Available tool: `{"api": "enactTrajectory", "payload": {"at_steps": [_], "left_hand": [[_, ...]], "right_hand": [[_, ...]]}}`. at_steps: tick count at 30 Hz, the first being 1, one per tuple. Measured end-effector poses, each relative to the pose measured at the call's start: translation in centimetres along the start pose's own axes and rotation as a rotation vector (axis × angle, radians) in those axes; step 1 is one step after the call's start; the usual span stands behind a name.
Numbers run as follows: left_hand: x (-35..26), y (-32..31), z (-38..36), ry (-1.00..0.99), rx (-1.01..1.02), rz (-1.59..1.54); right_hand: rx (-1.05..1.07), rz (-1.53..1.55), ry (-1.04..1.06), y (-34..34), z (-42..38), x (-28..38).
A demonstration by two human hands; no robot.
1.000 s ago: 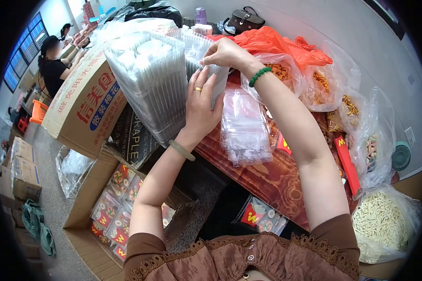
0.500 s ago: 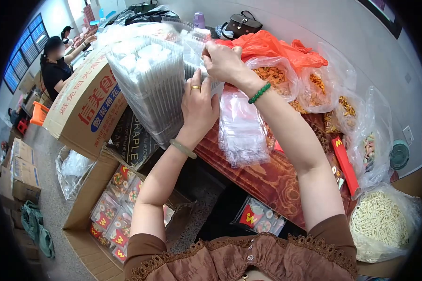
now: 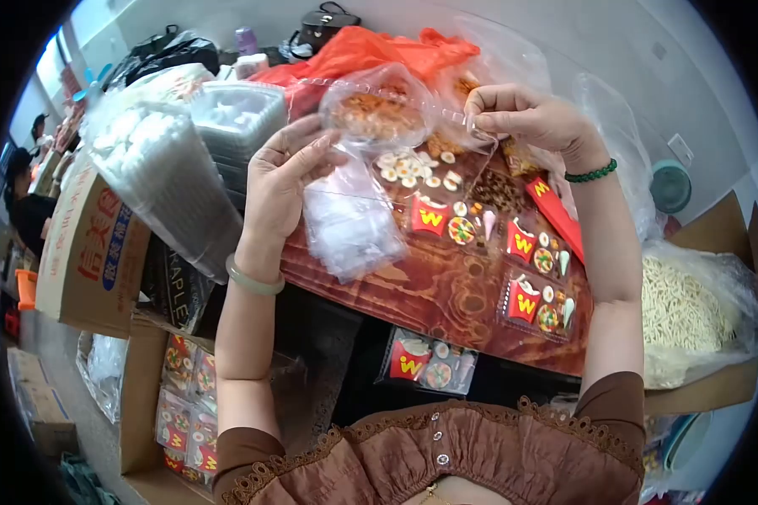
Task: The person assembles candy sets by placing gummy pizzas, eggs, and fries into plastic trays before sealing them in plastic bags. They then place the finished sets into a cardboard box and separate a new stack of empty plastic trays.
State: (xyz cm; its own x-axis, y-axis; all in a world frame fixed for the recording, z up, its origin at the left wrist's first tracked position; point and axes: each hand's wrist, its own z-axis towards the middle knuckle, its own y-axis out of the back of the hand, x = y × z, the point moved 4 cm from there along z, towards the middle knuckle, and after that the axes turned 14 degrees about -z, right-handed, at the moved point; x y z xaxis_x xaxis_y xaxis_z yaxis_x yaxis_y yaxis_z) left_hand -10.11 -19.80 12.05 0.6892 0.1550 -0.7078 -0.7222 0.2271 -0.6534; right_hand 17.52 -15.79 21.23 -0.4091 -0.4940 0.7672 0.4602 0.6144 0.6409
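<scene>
My right hand (image 3: 522, 122) pinches the right corner of a clear plastic tray with ridged edges, held up over the table. At the tray's left side, my left hand (image 3: 290, 168) has its fingers curled around the edge. Through the clear plastic, a bag of orange pieces (image 3: 375, 114) shows. Beneath my left hand lies a pile of clear bags (image 3: 349, 215). Small white-and-yellow egg shapes (image 3: 408, 168) are on the table (image 3: 413, 290), near clear packs with red "W" pieces (image 3: 522, 299).
Tall stacks of clear trays (image 3: 164, 177) stand at the left by a carton (image 3: 84, 252). An open box of filled packs (image 3: 177, 412) is lower left. A bag of pale sticks (image 3: 686, 316) sits at the right. Red plastic (image 3: 370, 55) lies behind; a person (image 3: 29, 202) is far left.
Both hands have come away from the tray stack and moved apart, with a clear tray now between them. The view has turned right, bringing the filled packs on the table into sight.
</scene>
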Motion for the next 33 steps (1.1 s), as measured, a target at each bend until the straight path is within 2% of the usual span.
{"api": "enactTrajectory", "payload": {"at_steps": [1, 2, 4, 5, 7, 9, 12, 14, 16, 17, 19, 20, 23, 26, 29, 33], "left_hand": [[2.0, 0.2, 0.1, 0.038, 0.004, 0.043], [4.1, 0.3, 0.1, 0.073, 0.01, 0.089], [8.0, -0.3, -0.3, 0.159, 0.004, 0.067], [10.0, -0.3, -0.2, 0.203, -0.003, 0.061], [13.3, -0.7, -0.5, 0.334, -0.109, 0.03], [15.6, -1.4, -0.9, 0.451, -0.158, 0.054], [17.8, -1.7, -1.3, 0.511, -0.209, 0.0], [18.2, -1.8, -1.5, 0.525, -0.228, -0.011], [18.5, -2.2, -1.5, 0.535, -0.12, -0.096], [18.8, -1.8, -1.6, 0.54, -0.122, -0.094], [19.1, -1.4, -1.5, 0.524, -0.037, -0.151], [19.3, -1.0, -1.5, 0.528, -0.034, -0.151], [19.1, -1.3, -1.7, 0.547, 0.036, -0.095], [19.4, -1.0, -1.6, 0.514, 0.058, -0.074], [19.8, -1.4, -1.5, 0.488, 0.114, -0.088], [19.7, -2.2, -1.6, 0.425, -0.065, -0.075]], "right_hand": [[-0.031, -0.001, -0.116, -0.3, -1.5, -1.6], [-0.054, -0.03, -0.122, -0.5, -2.6, -2.6], [-0.293, -0.249, -0.185, -2.0, -4.6, -4.7], [-0.305, -0.442, -0.277, -2.8, -5.5, -5.6], [-0.35, -0.919, -0.266, -5.9, -6.6, -5.6], [-0.373, -1.031, -0.247, -8.4, -6.9, -7.3], [-0.402, -1.149, -0.248, -10.0, -7.8, -8.9], [-0.555, -1.116, -0.232, -9.9, -8.4, -9.5], [-0.437, -0.561, -0.374, -8.8, -8.7, -11.6], [-0.418, -0.159, -0.437, -8.5, -8.9, -13.0], [-0.31, 0.138, -0.441, -7.3, -9.8, -13.8], [-0.276, 0.239, -0.379, -7.3, -10.1, -13.7], [-0.199, 0.236, -0.314, -6.7, -10.8, -13.1], [-0.163, 0.205, -0.338, -6.6, -11.4, -12.6], [-0.195, 0.239, -0.309, -6.8, -11.9, -12.2], [-0.274, 0.216, -0.272, -6.6, -12.6, -10.6]]}}
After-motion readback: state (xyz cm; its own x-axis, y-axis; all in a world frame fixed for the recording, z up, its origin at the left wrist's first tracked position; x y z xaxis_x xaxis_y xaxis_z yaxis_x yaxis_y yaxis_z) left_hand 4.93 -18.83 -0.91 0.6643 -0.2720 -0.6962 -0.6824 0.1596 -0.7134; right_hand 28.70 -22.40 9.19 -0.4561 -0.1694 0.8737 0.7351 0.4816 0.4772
